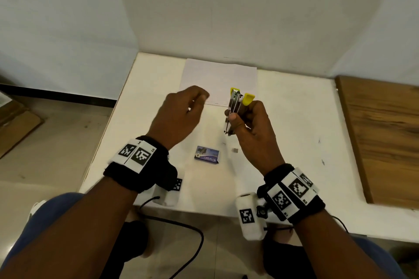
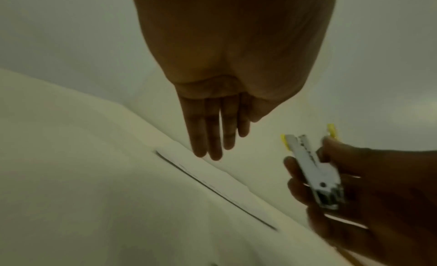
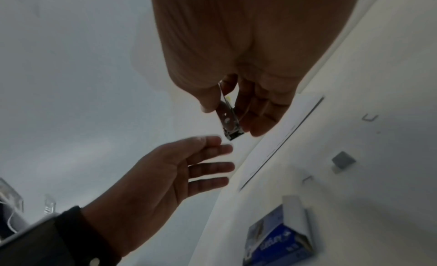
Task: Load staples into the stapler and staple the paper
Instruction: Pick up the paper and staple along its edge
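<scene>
My right hand (image 1: pixel 249 124) grips a small stapler (image 1: pixel 235 106) with a metal body and yellow ends, raised above the table with its nose pointing away from me. The left wrist view shows the stapler (image 2: pixel 312 169) in that hand (image 2: pixel 366 186); the right wrist view shows its metal end (image 3: pixel 228 116) sticking out below the fingers (image 3: pixel 260 109). Left of it my left hand (image 1: pixel 181 115) hovers with fingers (image 2: pixel 212 139) stretched out, holding nothing I can see. A white paper (image 1: pixel 217 77) lies flat beyond both hands.
A blue staple box (image 1: pixel 207 155) lies open on the white table (image 1: pixel 283 120) near me, with a small grey staple block (image 1: pixel 235 150) to its right. Loose staples (image 3: pixel 369 117) lie nearby. A wooden board (image 1: pixel 385 138) borders the table's right side.
</scene>
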